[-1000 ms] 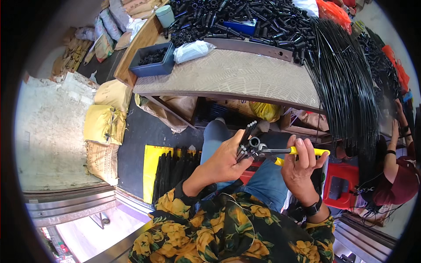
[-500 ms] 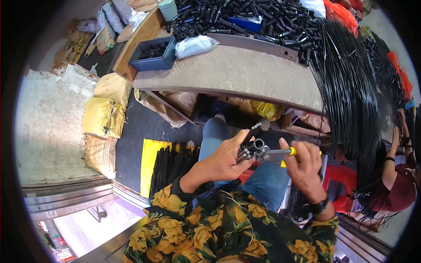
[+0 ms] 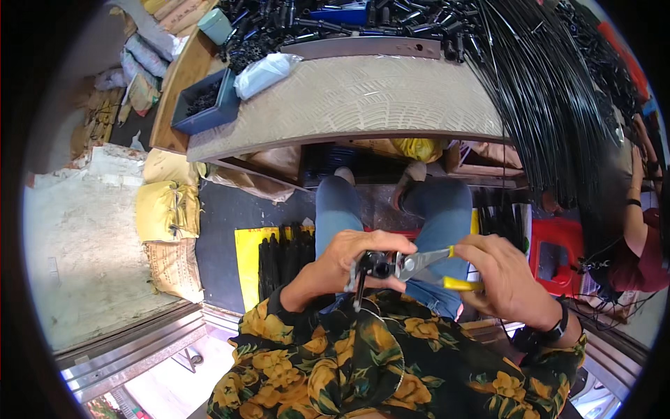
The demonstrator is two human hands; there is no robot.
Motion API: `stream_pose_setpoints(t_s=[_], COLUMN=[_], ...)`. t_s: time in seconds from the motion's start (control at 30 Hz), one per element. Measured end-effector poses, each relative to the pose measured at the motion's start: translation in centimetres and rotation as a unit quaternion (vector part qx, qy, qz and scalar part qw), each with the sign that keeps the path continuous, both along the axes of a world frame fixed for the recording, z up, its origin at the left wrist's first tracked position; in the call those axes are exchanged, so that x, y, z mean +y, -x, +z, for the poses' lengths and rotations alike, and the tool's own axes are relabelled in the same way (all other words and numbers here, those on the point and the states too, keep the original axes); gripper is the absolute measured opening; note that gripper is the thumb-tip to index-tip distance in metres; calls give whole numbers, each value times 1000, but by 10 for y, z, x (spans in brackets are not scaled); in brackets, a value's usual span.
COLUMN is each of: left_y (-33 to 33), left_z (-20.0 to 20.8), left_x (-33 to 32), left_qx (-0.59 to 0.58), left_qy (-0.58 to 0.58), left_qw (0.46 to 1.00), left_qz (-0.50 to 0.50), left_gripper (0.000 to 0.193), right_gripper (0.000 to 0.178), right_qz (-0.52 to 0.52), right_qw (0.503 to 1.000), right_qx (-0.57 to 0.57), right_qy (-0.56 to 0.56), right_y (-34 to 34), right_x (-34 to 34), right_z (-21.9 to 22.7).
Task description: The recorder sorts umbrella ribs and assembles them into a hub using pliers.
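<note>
My left hand (image 3: 342, 260) is closed around a bundle of thin black rods set about a round tube (image 3: 379, 267), much like a folded umbrella frame. Its dark end faces up between thumb and fingers, and one rod hangs toward my shirt. In my right hand (image 3: 508, 283) is a pair of pliers (image 3: 423, 261) with yellow handles, its grey jaws reaching left to the side of the tube. Whether the jaws grip anything there is too small to tell. The pliers' handles stand apart, with my fingers wrapped about them. Both hands are over my lap.
Ahead stands a workbench (image 3: 349, 98) heaped with black tubular parts (image 3: 286, 17). A blue-grey bin (image 3: 207, 103) sits at its left, long black rods (image 3: 541, 105) hang over its right. Sacks (image 3: 166, 213) lie left; a red stool (image 3: 558, 241) and another person's arm (image 3: 635, 216) are right.
My view has shifted. The bundle has come nearer my body and turned, with its rods no longer sticking up. My right fingers have closed further round the pliers' handles.
</note>
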State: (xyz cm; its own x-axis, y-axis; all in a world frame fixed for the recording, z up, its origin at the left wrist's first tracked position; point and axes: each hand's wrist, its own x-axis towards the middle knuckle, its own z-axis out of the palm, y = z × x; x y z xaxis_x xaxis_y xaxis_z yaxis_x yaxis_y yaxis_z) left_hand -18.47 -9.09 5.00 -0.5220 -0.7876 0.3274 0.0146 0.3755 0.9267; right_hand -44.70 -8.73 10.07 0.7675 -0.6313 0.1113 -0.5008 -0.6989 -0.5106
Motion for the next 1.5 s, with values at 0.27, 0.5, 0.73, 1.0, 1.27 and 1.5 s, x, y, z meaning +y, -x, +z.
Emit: stream_pose_setpoints(t_s=[0.27, 0.5, 0.73, 1.0, 1.27, 1.5], left_y=[-4, -4, -8, 0, -3, -18], left_z=[7, 12, 7, 0, -3, -10], left_x=[-7, -7, -5, 1, 3, 4], left_qx=[-2, 0, 26, -23, -37, 37], left_qy=[-81, -63, -94, 9, -6, -100], left_qw=[976, 994, 992, 997, 995, 990], left_qz=[-201, -84, -83, 74, 97, 94], left_gripper=[58, 51, 53, 50, 49, 90], right_gripper=[44, 46, 36, 44, 36, 12], right_qz=[145, -25, 117, -32, -42, -80], right_qw=[590, 999, 953, 988, 994, 860], right_qx=[-136, 37, -33, 66, 17, -326], right_qy=[-783, 14, -277, 136, 99, -384], right_y=[14, 2, 5, -19, -22, -61], right_x=[-12, -5, -26, -21, -17, 15], right_z=[-26, 3, 0, -15, -54, -110])
